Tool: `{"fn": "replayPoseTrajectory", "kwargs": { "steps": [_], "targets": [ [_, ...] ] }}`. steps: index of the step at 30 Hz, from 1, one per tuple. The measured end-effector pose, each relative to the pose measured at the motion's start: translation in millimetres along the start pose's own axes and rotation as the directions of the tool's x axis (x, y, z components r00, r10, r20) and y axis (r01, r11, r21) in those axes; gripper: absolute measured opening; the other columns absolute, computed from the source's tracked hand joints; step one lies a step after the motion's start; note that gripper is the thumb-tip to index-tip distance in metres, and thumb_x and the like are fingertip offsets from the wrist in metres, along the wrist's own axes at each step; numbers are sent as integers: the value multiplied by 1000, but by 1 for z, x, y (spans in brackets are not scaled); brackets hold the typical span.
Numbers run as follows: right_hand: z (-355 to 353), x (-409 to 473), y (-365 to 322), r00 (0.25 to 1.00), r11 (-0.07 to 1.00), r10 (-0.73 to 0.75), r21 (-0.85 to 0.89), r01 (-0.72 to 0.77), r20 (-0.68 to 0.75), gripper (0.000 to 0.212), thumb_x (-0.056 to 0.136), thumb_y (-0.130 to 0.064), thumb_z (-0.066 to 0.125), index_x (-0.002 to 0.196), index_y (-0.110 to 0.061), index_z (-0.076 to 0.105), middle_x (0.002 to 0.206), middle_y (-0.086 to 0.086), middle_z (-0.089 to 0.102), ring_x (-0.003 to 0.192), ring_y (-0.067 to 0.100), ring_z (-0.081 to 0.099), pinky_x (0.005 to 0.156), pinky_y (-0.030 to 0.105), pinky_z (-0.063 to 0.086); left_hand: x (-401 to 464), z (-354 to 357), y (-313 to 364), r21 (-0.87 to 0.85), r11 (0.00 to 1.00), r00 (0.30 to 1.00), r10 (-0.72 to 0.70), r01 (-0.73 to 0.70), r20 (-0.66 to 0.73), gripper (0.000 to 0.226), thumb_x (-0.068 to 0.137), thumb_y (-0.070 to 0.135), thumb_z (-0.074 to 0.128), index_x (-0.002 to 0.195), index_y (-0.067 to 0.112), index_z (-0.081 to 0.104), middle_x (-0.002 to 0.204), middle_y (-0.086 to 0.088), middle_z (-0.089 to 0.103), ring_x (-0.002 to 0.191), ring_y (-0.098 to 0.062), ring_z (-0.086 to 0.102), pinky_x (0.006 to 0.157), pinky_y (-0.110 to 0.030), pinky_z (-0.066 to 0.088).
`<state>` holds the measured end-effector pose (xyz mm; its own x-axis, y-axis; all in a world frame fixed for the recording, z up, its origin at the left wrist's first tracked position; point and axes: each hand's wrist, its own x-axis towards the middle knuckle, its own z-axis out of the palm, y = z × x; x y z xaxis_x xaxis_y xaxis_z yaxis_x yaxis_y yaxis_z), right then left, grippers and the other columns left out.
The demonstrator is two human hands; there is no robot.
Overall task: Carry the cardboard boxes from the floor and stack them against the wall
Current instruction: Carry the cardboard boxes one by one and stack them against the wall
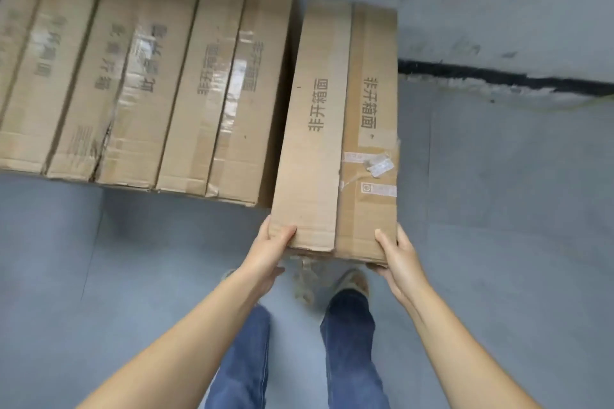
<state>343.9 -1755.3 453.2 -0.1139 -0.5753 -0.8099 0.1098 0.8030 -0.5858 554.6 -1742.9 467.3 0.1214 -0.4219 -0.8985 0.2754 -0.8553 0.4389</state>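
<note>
A long narrow cardboard box [339,129] with printed characters and torn tape on its top runs away from me towards the wall. My left hand [270,254] grips its near left corner, thumb on top. My right hand [397,256] grips its near right corner, thumb on top and fingers underneath. To its left stands a row of several similar cardboard boxes [139,76], side by side against the wall, the nearest one right next to the held box. The far end of the held box is close to the wall; whether it touches I cannot tell.
The floor [498,209] is grey-blue, and a dark gap [498,78] runs along the base of the scuffed grey wall [498,26] at the right. My jeans-clad legs and shoes [352,282] stand just below the box's near end.
</note>
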Motion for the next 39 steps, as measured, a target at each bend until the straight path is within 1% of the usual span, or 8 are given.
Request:
{"fn": "replayPoseTrajectory", "kwargs": {
  "steps": [5, 10, 13, 19, 22, 25, 33, 39],
  "targets": [
    [10, 15, 49, 992, 989, 124, -85, -121, 28, 37, 99, -16, 47, 128, -39, 52, 121, -17, 64, 113, 13, 59, 96, 49, 45, 34, -19, -30, -211, 946, 965, -261, 247, -41, 4, 99, 19, 48, 95, 19, 48, 98, -4, 54, 83, -22, 57, 60, -33, 53],
    [32, 40, 41, 997, 990, 80, -118, -78, 9, 42, 98, -6, 44, 108, -45, 59, 98, -26, 70, 89, 1, 65, 76, 31, 50, 57, -33, -21, -368, 898, 962, -271, 241, -30, 8, 101, 14, 41, 97, 16, 48, 120, -10, 50, 102, -31, 55, 98, -45, 39],
    [41, 61, 19, 1000, 992, 28, -126, -27, 1, 44, 97, -3, 43, 119, -40, 54, 97, -23, 68, 82, 4, 64, 67, 26, 48, 70, -36, 2, -515, 821, 963, -267, 246, 35, 29, 101, 15, 39, 128, 7, 46, 143, -19, 40, 124, -35, 48, 109, -47, 32],
    [49, 100, -21, 997, 978, -69, -195, 75, 34, 53, 93, 1, 38, 121, -41, 52, 106, -16, 66, 83, 15, 58, 70, 34, 42, 92, -29, 43, -751, 614, 966, -226, 241, 125, 27, 96, 13, 35, 95, -9, 50, 119, -28, 54, 127, -41, 44, 100, -48, 37],
    [44, 100, -22, 996, 971, -60, -228, 73, 67, 55, 94, 1, 38, 131, -39, 48, 118, -9, 62, 90, 17, 57, 75, 36, 43, 87, -32, 42, -752, 625, 970, -230, 211, 81, 39, 96, 11, 33, 130, -9, 37, 143, -29, 36, 134, -41, 36, 103, -50, 34],
    [40, 86, -29, 994, 958, -27, -280, 55, 103, 49, 96, -3, 42, 132, -36, 46, 126, -6, 59, 101, 14, 55, 83, 37, 45, 73, -36, 43, -715, 684, 979, -205, 145, 3, 53, 98, 8, 34, 147, -1, 17, 150, -25, 27, 137, -36, 34, 103, -52, 35],
    [17, -35, -107, 963, 835, -145, -493, 242, 227, 54, 96, -7, 53, 146, -16, 34, 125, -1, 52, 109, 9, 50, 87, 20, 40, -52, -68, 92, -314, 936, 988, 147, -157, -58, 36, 101, 16, 40, 135, 7, 44, 126, -15, 59, 112, -22, 60, 92, -41, 47],
    [-20, -175, -157, 828, 670, -418, -488, 559, 375, 38, 92, -10, 60, 119, -35, 53, 116, -12, 64, 110, -1, 59, 94, 12, 42, -210, -97, 113, 77, 840, 842, 539, -537, -13, 26, 98, 6, 44, 108, 19, 65, 95, -7, 74, 90, -14, 70, 88, -33, 51]
  ]
}}
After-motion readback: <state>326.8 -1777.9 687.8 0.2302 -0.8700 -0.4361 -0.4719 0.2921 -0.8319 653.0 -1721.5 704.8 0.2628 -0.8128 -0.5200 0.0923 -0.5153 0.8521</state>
